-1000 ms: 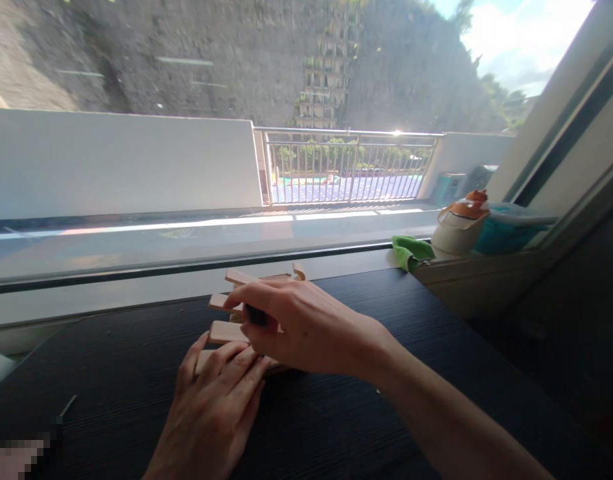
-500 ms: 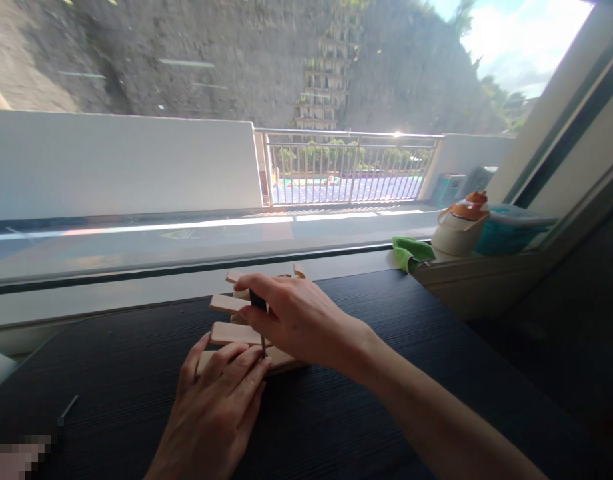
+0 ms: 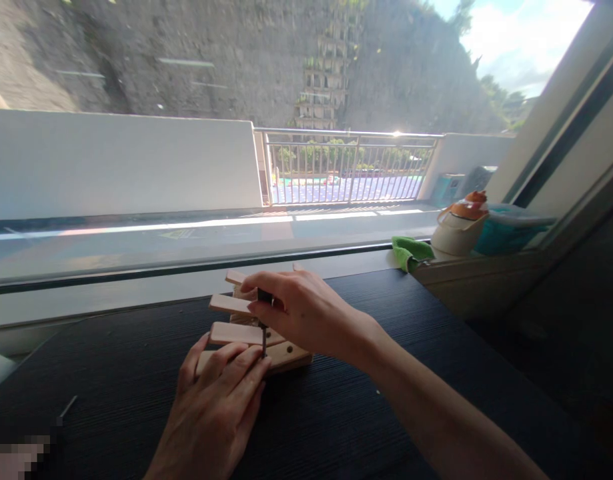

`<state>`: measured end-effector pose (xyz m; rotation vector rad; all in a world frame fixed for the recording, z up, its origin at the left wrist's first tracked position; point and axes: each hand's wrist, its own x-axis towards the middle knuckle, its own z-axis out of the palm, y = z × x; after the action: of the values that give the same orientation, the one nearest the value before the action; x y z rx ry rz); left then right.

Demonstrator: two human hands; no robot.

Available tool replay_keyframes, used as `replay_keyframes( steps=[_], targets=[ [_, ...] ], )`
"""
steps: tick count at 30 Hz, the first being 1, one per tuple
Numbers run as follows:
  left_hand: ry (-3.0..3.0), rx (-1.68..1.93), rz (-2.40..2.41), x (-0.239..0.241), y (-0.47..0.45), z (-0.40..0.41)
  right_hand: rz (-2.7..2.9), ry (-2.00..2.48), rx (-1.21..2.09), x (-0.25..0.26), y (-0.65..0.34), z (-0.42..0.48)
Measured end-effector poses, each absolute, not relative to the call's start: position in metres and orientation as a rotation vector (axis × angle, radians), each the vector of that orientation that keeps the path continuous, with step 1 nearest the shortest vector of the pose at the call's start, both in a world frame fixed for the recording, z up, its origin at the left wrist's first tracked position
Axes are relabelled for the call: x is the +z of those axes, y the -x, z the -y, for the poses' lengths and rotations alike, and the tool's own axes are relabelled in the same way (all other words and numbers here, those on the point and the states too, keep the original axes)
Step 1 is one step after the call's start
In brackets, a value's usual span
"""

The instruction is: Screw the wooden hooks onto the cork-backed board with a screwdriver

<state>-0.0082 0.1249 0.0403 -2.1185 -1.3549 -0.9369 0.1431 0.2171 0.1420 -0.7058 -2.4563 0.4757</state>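
A wooden piece with several pale slats (image 3: 236, 333) fanned out lies on the black table. My left hand (image 3: 219, 393) is closed over its nearest slat, with the fingertips pressed on the wood beside the screwdriver's tip. Above the piece my right hand (image 3: 306, 310) grips a screwdriver (image 3: 264, 340) by its black handle. The thin shaft stands almost upright, and its tip meets the near slat right by my left fingertips. Any screw under the tip is hidden. A dark screw head (image 3: 289, 349) shows in the near slat, right of the shaft.
The black table (image 3: 386, 313) ends at a window sill. There lie a green cloth (image 3: 411, 253), a cream container (image 3: 453, 233) with an orange top, and a teal tub (image 3: 511, 230). A thin metal rod (image 3: 69, 407) is at lower left, beside a pixelated patch.
My right hand has shifted slightly right and its grip has turned on the handle, uncovering the near slat's right end and the screw head. My left hand stays put.
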Motion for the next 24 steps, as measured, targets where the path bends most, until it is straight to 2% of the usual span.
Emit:
replay_keyframes(
  steps=[13, 24],
  targets=[
    [2.136, -0.949, 1.369, 0.04, 0.009, -0.124, 2.53, 0.472, 0.469, 0.151, -0.152, -0.207],
    [2.138, -0.947, 1.361, 0.041, 0.009, -0.126, 2.467, 0.607, 0.43, 0.146, -0.147, -0.213]
  ],
)
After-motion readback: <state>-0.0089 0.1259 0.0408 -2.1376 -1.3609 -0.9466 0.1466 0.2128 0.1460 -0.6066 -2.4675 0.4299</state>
